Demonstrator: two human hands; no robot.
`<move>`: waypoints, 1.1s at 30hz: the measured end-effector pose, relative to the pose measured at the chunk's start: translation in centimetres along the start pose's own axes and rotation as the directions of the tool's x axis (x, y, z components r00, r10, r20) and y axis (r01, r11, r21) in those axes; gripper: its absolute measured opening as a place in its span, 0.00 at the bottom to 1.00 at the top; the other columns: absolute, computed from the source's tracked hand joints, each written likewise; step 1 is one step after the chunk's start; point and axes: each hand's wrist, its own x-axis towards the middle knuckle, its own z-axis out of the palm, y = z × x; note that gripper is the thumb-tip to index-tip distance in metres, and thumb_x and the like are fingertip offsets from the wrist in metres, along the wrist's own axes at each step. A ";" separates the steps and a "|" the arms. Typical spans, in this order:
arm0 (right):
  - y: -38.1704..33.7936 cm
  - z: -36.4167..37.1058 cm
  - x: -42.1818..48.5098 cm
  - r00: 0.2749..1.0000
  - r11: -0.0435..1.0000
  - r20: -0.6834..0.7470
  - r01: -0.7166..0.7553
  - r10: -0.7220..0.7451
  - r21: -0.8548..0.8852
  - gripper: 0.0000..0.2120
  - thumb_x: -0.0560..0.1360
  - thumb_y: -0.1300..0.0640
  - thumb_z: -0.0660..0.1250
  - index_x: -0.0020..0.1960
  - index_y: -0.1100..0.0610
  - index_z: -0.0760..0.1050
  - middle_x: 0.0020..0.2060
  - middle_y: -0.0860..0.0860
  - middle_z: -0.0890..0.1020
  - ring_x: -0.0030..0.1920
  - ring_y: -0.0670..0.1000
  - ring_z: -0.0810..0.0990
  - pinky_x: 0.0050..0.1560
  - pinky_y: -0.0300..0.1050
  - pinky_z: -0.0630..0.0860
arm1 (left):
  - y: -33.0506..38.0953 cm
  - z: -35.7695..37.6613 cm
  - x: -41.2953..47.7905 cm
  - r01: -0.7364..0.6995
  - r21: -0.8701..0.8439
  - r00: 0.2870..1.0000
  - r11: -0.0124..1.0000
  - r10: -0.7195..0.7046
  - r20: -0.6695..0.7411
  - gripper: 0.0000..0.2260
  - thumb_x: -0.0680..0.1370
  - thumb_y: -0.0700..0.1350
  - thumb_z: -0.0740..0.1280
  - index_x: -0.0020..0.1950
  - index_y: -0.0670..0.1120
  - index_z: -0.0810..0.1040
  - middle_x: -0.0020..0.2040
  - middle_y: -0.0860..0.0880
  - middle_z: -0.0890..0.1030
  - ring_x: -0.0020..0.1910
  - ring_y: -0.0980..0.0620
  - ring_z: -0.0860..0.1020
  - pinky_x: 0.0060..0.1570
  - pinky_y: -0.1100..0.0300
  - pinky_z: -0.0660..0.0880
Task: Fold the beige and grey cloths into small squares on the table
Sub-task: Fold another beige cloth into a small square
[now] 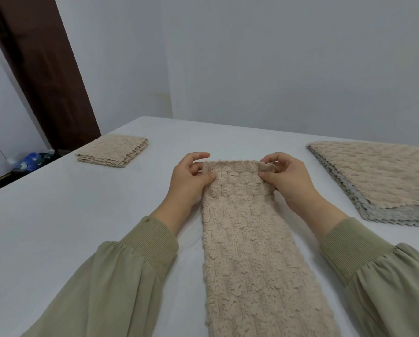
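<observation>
The left hand (189,176) pinches the far left corner of the beige cloth (247,239), with the thumb on top and the fingers curled at the edge. The right hand (286,176) pinches the far right corner, and there the edge is lifted a little between thumb and fingertips. The cloth lies in the middle of the table (81,227), directly in front of the person. It is folded into a long narrow strip that runs from the hands toward the body.

It looks fluffy, thick and very soft, so I judge it light and limp: it will sag wherever it is not supported. The rough pile should give good friction, so slipping is unlikely. The two far corners seem the right places to hold, because the end can then travel evenly over the strip.

To the left, well apart, rests a stack of folded squares (113,150). To the right lies a pile of flat cloths (378,176), beige on top and grey cloths (398,215) under it.
</observation>
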 end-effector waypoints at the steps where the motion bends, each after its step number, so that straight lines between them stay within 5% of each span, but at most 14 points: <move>1: -0.2 0.0 0.0 1.000 1.000 -0.002 0.019 -0.019 0.004 0.14 0.69 0.74 0.69 0.39 0.54 0.76 0.25 0.47 0.73 0.32 0.50 0.71 0.30 0.35 0.68 | -0.1 0.0 0.0 0.030 -0.009 0.999 1.000 -0.030 0.029 0.19 0.71 0.36 0.72 0.59 0.49 0.77 0.42 0.46 0.75 0.40 0.50 0.74 0.40 0.63 0.74; 4: -0.6 0.1 -0.1 0.999 0.997 0.040 0.028 -0.030 0.066 0.16 0.69 0.77 0.67 0.37 0.57 0.77 0.28 0.45 0.79 0.30 0.42 0.75 0.31 0.30 0.70 | 0.3 0.3 -0.2 0.157 -0.087 0.985 0.984 -0.149 0.089 0.19 0.71 0.44 0.74 0.61 0.47 0.78 0.58 0.43 0.79 0.56 0.47 0.79 0.58 0.55 0.75; 7: -0.9 0.1 -0.1 0.996 0.992 0.087 0.007 -0.018 0.125 0.16 0.69 0.78 0.64 0.35 0.59 0.78 0.39 0.52 0.82 0.39 0.45 0.80 0.35 0.32 0.74 | 0.7 0.9 -0.6 0.206 -0.139 0.973 0.969 -0.188 0.132 0.06 0.76 0.45 0.68 0.47 0.43 0.83 0.48 0.43 0.84 0.49 0.48 0.83 0.48 0.58 0.79; 10: -1.0 -0.1 0.0 0.994 0.989 0.104 -0.003 -0.013 0.150 0.14 0.69 0.77 0.66 0.38 0.59 0.79 0.40 0.54 0.82 0.40 0.49 0.79 0.36 0.34 0.75 | 0.5 0.9 -0.6 0.144 -0.132 0.988 0.981 -0.134 0.081 0.13 0.77 0.43 0.67 0.33 0.49 0.82 0.39 0.48 0.84 0.41 0.51 0.83 0.42 0.59 0.78; 14: -0.8 -0.4 0.0 0.995 0.988 0.086 -0.052 0.040 0.146 0.08 0.70 0.70 0.70 0.44 0.60 0.81 0.38 0.55 0.81 0.36 0.50 0.78 0.36 0.40 0.74 | 0.4 1.0 -0.4 0.057 -0.064 0.997 0.996 -0.060 -0.057 0.06 0.76 0.38 0.68 0.42 0.46 0.81 0.37 0.47 0.82 0.37 0.51 0.81 0.41 0.58 0.77; 17: -0.7 -0.3 0.0 0.997 0.988 0.040 -0.073 0.068 0.137 0.05 0.70 0.67 0.71 0.42 0.59 0.80 0.44 0.52 0.82 0.35 0.44 0.79 0.34 0.34 0.75 | 0.3 1.1 -0.3 0.003 0.014 0.994 1.000 -0.002 -0.113 0.07 0.76 0.38 0.68 0.41 0.49 0.81 0.39 0.47 0.82 0.38 0.51 0.80 0.43 0.56 0.79; 25: -0.5 -0.5 0.1 0.977 0.940 0.150 -0.188 0.150 0.286 0.04 0.66 0.65 0.72 0.39 0.59 0.80 0.59 0.51 0.79 0.53 0.48 0.80 0.48 0.42 0.75 | 0.5 1.3 -0.6 -0.081 0.098 0.981 0.992 0.097 -0.169 0.09 0.77 0.39 0.67 0.41 0.51 0.80 0.43 0.50 0.82 0.46 0.51 0.80 0.51 0.56 0.77; 28: -0.7 -0.7 0.0 0.961 0.900 0.220 -0.238 0.166 0.364 0.06 0.60 0.64 0.72 0.38 0.60 0.81 0.56 0.51 0.81 0.55 0.48 0.80 0.50 0.42 0.77 | 0.4 1.3 -0.6 -0.086 0.114 0.974 0.990 0.107 -0.200 0.09 0.77 0.38 0.66 0.41 0.51 0.79 0.43 0.51 0.81 0.46 0.51 0.79 0.52 0.56 0.76; 33: -0.7 -0.7 -0.2 0.964 0.916 0.167 -0.251 0.207 0.313 0.01 0.69 0.65 0.70 0.41 0.63 0.80 0.36 0.54 0.83 0.36 0.50 0.81 0.37 0.37 0.79 | 0.4 1.3 -0.7 -0.078 0.099 0.975 0.992 0.096 -0.200 0.09 0.77 0.38 0.67 0.41 0.52 0.80 0.45 0.50 0.82 0.50 0.48 0.80 0.56 0.48 0.77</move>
